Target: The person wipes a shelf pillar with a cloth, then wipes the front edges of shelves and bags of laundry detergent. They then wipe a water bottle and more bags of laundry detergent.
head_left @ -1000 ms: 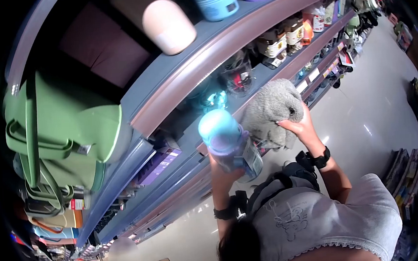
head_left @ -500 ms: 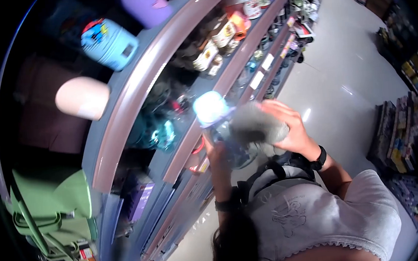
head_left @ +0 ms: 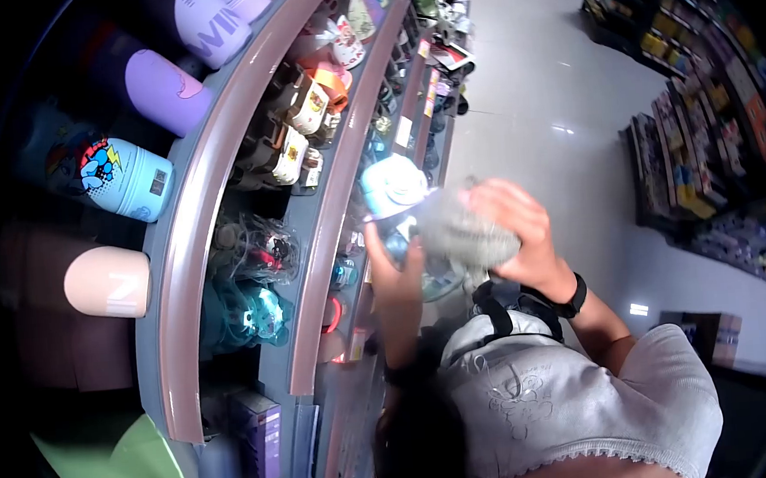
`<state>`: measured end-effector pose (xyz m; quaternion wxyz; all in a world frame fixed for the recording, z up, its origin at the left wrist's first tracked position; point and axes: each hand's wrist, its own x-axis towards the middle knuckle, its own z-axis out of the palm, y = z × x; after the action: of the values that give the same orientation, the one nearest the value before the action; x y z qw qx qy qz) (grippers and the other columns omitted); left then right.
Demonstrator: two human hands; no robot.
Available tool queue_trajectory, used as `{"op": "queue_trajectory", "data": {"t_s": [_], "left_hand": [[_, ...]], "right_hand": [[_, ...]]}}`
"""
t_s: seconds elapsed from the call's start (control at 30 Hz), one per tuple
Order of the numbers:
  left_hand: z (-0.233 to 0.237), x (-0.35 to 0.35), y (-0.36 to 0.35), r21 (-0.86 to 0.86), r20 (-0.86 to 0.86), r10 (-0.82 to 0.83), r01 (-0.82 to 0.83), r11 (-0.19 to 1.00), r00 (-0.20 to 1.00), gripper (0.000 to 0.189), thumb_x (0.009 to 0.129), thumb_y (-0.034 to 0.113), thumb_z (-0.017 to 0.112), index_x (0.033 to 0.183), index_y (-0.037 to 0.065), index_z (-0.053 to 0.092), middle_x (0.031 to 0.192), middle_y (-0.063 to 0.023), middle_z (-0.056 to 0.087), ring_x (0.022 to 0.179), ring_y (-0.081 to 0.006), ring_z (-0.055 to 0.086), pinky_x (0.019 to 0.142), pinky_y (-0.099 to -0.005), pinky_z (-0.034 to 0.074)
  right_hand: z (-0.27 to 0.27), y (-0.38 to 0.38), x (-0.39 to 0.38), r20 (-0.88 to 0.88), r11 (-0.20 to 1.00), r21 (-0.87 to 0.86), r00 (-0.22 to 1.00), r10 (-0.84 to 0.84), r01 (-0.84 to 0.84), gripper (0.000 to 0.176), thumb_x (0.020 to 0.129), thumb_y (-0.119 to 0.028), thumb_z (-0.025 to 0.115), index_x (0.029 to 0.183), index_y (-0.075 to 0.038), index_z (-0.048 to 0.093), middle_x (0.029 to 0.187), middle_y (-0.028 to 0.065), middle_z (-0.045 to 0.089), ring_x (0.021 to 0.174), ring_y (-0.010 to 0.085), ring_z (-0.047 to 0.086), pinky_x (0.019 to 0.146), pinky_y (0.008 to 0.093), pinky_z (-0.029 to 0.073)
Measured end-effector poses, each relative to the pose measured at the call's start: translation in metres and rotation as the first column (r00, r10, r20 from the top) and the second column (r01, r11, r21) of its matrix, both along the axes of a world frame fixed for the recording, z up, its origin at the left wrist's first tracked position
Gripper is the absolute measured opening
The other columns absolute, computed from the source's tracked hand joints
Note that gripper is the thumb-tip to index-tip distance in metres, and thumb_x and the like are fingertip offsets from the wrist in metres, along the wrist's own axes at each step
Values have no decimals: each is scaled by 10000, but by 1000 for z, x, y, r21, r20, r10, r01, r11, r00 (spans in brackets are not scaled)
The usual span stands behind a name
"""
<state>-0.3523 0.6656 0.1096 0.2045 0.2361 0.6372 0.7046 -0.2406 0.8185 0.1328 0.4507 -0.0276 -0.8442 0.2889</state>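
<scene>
My left hand (head_left: 396, 296) is closed around a clear water bottle whose bright, light-blue lid (head_left: 393, 188) points up toward the shelves. The bottle's body is mostly hidden and smeared by motion. In my right hand (head_left: 523, 229) is a bunched grey cloth (head_left: 467, 233), blurred, with my fingers wrapped over its far side. The cloth is against or very near the bottle's side; the exact contact is hidden.
On the left, a shelf unit (head_left: 218, 162) carries a blue tumbler (head_left: 135, 181), a peach cup (head_left: 111, 282), purple cups (head_left: 168, 92) and teal bottles (head_left: 251, 315). A green bag (head_left: 119, 466) is at lower left. Across the floor (head_left: 533, 95) stand stocked racks (head_left: 688, 155).
The view has shifted, so the shelf goods sit further left and lower. Both hands stay together with the bottle and cloth, and the cloth has moved slightly against the bottle.
</scene>
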Motion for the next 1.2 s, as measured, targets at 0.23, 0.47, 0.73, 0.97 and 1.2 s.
{"op": "queue_trajectory", "data": {"t_s": [0.23,0.47,0.73,0.97,1.2], "left_hand": [[10,15,-40,-158,-219,10,-45,986,976,824,808,151,673,1499,70,232,1287,-212,552,1156,-282,573,969,-385,446],[-23,45,-101,-338,-289,-424,323,884,858,833,784,415,749,1439,88,351,961,-220,672,904,-363,675,765,-437,508],[-42,81,-106,-190,1,-611,600,777,792,806,845,416,695,1444,37,312,1038,-166,643,906,-283,652,782,-382,509],[-33,71,-87,225,253,-417,366,903,873,802,962,416,546,1498,-41,163,1539,-214,214,1411,-267,243,1145,-369,199],[-13,150,-83,-103,-25,-659,654,750,752,853,934,577,503,1479,-20,230,1440,-214,389,1329,-274,382,1100,-355,272]], "right_hand": [[5,-65,35,51,986,31,985,-165,164,510,635,-72,742,1140,-51,669,1056,126,686,979,336,643,899,408,495],[1,-119,96,160,772,-335,840,-518,540,552,631,-41,739,1174,-34,643,1095,154,681,1003,307,659,892,367,501],[22,-158,141,88,705,-166,723,-686,689,513,658,-86,754,1158,-38,652,1087,165,677,983,322,663,868,372,516],[14,-201,153,117,861,-8,855,-505,509,453,658,-136,757,1090,-24,677,1051,140,683,970,328,651,894,418,496],[30,-171,218,68,761,23,759,-648,648,595,592,-145,765,1176,-101,660,1106,111,680,990,336,627,888,413,483]]}}
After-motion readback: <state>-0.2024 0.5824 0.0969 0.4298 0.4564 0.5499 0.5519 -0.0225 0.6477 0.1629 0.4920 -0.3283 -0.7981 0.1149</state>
